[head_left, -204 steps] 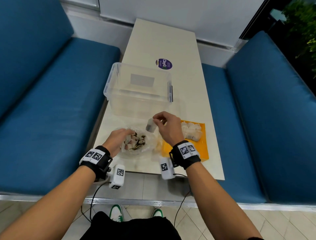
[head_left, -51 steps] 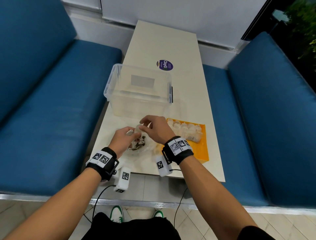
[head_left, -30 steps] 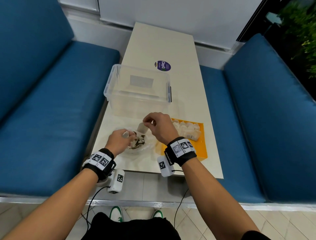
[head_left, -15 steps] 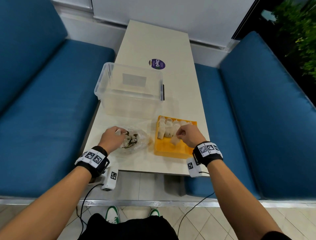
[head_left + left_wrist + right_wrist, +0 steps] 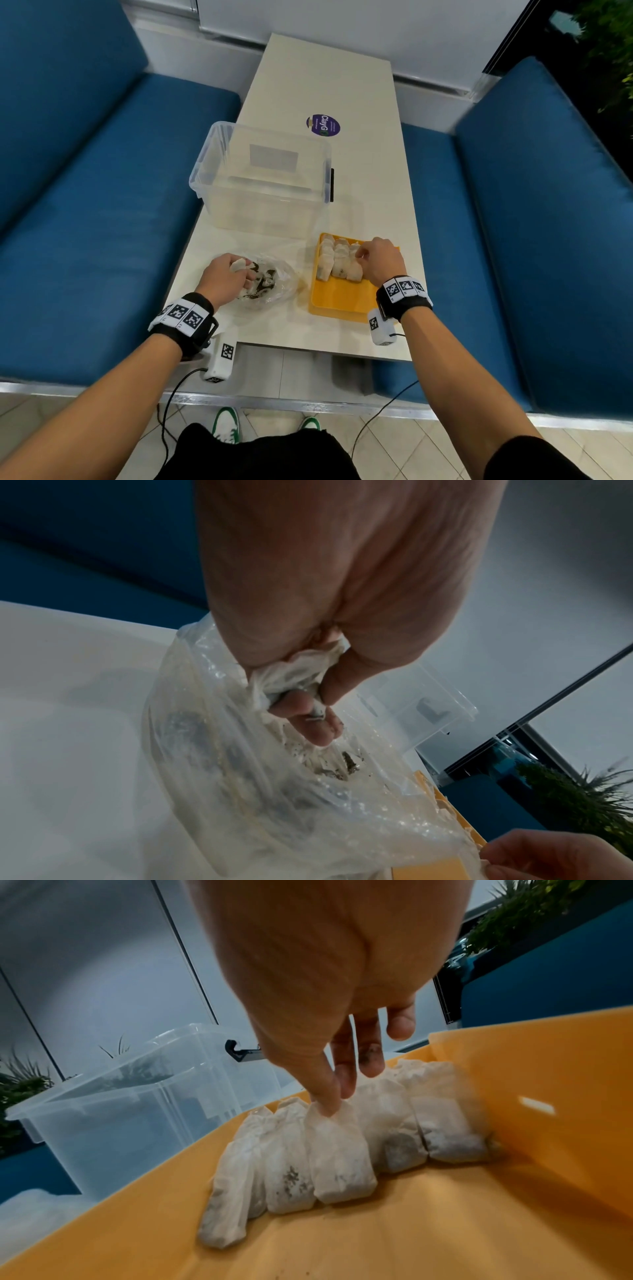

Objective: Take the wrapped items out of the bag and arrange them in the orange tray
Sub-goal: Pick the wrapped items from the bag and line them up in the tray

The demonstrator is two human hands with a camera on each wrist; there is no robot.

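If the right hand (image 5: 329, 993), pinching one wrapped item (image 5: 339, 1153) w/ thumb & finger, tugs, the row (image 5: 337, 262) may topple; left hand (image 5: 329, 588) grips another.

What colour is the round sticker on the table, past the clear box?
Purple with white lettering; the round sticker shows best in the head view.

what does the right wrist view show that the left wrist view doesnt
Only the right wrist view shows the row of wrapped items lying side by side in the orange tray, with the right hand pinching the top of one.

Only the left wrist view shows the left hand gripping a crumpled white wrapped item at the mouth of the clear plastic bag.

Both show the clear storage box, part of the orange tray and the blue seat.
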